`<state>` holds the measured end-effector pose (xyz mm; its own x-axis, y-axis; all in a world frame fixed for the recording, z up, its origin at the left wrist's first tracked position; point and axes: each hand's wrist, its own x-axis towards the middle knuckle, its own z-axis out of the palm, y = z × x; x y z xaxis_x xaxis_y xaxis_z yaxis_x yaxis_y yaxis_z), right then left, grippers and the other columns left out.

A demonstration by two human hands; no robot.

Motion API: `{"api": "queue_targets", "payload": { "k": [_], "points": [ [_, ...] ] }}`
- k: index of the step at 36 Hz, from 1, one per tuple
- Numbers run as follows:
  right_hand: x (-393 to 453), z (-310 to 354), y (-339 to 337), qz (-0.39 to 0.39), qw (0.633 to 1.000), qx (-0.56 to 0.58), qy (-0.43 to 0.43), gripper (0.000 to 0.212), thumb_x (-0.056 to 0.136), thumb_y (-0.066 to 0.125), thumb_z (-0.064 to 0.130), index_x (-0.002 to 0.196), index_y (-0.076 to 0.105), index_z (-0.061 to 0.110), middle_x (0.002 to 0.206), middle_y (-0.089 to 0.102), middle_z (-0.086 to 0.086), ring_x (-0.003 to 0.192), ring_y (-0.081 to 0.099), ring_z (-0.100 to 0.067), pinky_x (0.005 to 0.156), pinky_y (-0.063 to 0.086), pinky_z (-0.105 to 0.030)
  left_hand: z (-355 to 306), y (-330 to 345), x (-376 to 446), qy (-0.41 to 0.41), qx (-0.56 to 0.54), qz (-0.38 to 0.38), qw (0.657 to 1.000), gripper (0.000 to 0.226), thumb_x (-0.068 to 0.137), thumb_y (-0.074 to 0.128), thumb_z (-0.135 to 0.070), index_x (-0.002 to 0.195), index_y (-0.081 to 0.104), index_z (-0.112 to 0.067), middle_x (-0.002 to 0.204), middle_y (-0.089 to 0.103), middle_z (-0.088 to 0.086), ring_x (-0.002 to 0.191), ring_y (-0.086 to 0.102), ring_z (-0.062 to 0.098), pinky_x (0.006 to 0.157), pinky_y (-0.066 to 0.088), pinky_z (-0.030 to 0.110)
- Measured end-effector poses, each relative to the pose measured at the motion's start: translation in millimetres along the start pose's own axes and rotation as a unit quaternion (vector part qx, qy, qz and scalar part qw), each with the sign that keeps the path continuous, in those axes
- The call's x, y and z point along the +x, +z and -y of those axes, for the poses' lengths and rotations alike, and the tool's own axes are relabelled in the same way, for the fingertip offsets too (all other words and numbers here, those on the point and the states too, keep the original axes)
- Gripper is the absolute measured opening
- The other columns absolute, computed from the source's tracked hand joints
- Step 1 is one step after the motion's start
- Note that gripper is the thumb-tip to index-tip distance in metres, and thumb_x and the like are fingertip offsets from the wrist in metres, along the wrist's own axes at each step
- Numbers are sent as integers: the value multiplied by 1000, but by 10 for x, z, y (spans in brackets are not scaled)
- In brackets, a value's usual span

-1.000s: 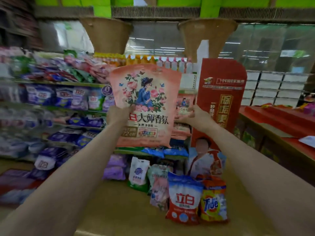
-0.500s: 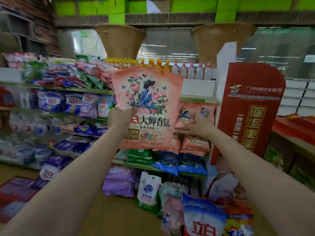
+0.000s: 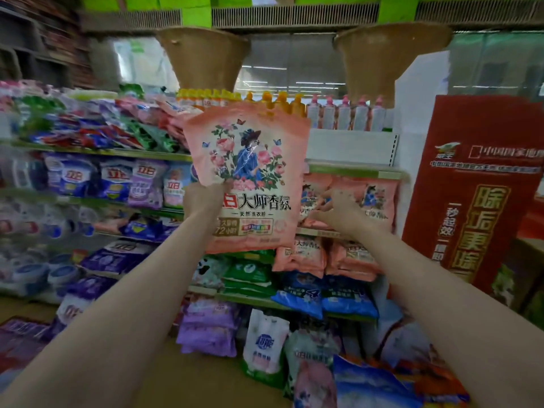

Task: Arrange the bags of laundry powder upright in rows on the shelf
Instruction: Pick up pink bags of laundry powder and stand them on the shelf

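My left hand (image 3: 203, 198) grips the left edge of a pink laundry powder bag (image 3: 250, 160) printed with a figure among flowers, and holds it upright in front of the shelves. My right hand (image 3: 338, 213) is off that bag, fingers spread against the pink bags standing on the shelf (image 3: 379, 198) just right of it. That shelf sits under a green shelf edge (image 3: 353, 172). More pink bags (image 3: 353, 254) lie flat one level lower.
Blue and purple bags (image 3: 117, 181) fill the shelves to the left. Bottles (image 3: 344, 113) line the top shelf. A tall red display stand (image 3: 482, 184) stands at the right. Loose bags (image 3: 265, 346) sit on the floor below.
I have moved closer to the shelves, carrying the pink bag toward them. My right hand has left the bag's right edge and reached onto the pink bags on the shelf.
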<state>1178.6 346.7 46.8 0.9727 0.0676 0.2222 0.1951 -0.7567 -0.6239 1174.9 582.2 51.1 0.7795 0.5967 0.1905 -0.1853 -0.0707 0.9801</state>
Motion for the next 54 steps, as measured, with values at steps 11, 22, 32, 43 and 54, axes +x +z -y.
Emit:
{"api": "queue_targets", "payload": {
  "k": [11,22,32,43,54],
  "points": [
    [1189,-332,56,6,1000,7,-23,62,88,62,37,136,35,11,133,51,-8,110,56,-25,68,42,-27,212,808,717,11,24,-18,999,31,78,74,-34,87,55,-11,84,59,6,78,54,23,68,41,28],
    [2302,-612,-104,-1,998,36,-47,66,87,62,39,140,33,13,133,51,-7,118,50,-22,95,41,-37,160,1620,1510,4,-51,-15,999,45,72,79,-26,106,63,-2,89,66,5,86,62,27,76,50,33],
    [3146,-808,69,-1,997,62,-40,58,89,61,33,137,36,12,131,53,-7,94,53,-15,78,42,-26,308,2216,2150,-3,-57,28,998,26,73,78,-25,74,54,-15,84,68,6,84,64,27,86,54,42],
    [4111,-731,296,-50,979,196,10,53,91,57,36,130,44,4,119,55,-2,110,56,-23,96,45,-34,482,2673,3200,-33,-133,153,979,64,64,82,-28,115,49,-6,108,68,11,99,66,31,91,51,50],
    [5041,-550,537,-94,898,429,23,31,87,65,19,114,53,13,96,69,-4,74,69,-14,68,56,-33,490,3148,4086,-64,-147,252,954,36,78,73,-13,105,49,-8,89,66,10,68,65,23,74,59,41]
  ]
}}
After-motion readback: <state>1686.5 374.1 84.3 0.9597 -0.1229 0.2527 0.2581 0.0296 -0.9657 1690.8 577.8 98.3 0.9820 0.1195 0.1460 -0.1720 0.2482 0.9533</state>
